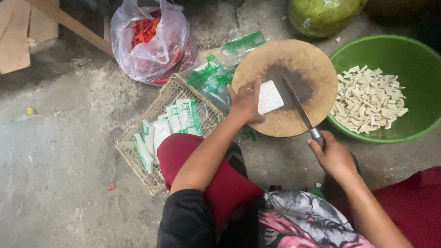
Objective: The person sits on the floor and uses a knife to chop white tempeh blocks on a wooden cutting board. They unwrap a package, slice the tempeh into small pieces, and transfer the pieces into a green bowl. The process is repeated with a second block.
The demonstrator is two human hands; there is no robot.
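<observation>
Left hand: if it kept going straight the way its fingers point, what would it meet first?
The left hand already rests against the white block on the round wooden board; pushing on, it would probably reach the knife blade next.

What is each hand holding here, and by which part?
The right hand grips a knife by its handle end. The left hand holds nothing; its fingers press on the edge of a white block on the round board.

Matt wooden board — glossy plastic basin
</observation>
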